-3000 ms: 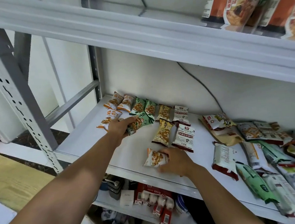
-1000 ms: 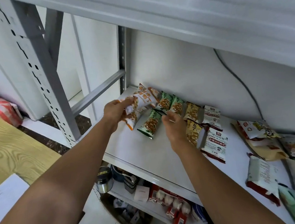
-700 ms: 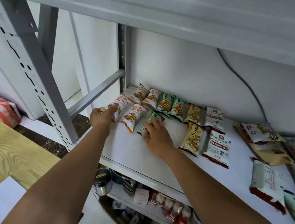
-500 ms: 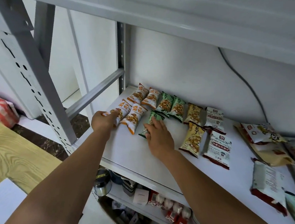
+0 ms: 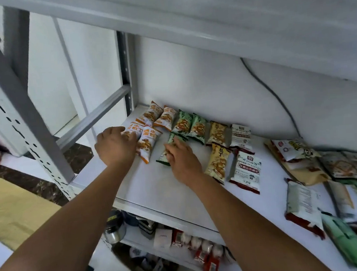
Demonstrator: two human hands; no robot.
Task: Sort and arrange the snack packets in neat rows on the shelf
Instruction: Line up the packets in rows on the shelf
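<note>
Small snack packets lie in two rows on the white shelf (image 5: 152, 191). The back row holds two orange-white packets (image 5: 151, 114), two green ones (image 5: 182, 122), a yellow one (image 5: 217, 132) and a white one (image 5: 239, 134). In the front row, my left hand (image 5: 115, 145) rests flat on an orange-white packet (image 5: 134, 128) beside another orange-white packet (image 5: 147, 143). My right hand (image 5: 181, 158) presses its fingertips on a green packet (image 5: 162, 158) lying slightly askew. A yellow packet (image 5: 217, 163) and a white packet (image 5: 247, 170) follow to the right.
Larger packets lie in a loose heap at the right end of the shelf (image 5: 302, 206). A dark cable (image 5: 277, 99) runs down the back wall. The upper shelf (image 5: 207, 26) hangs low overhead. A perforated upright (image 5: 17, 101) stands at the left. The lower shelf holds a metal jar (image 5: 114, 226) and small goods.
My left hand has brought a lifted orange-white packet down into the front row and now lies on it. My right hand moved onto the front green packet and stays there.
</note>
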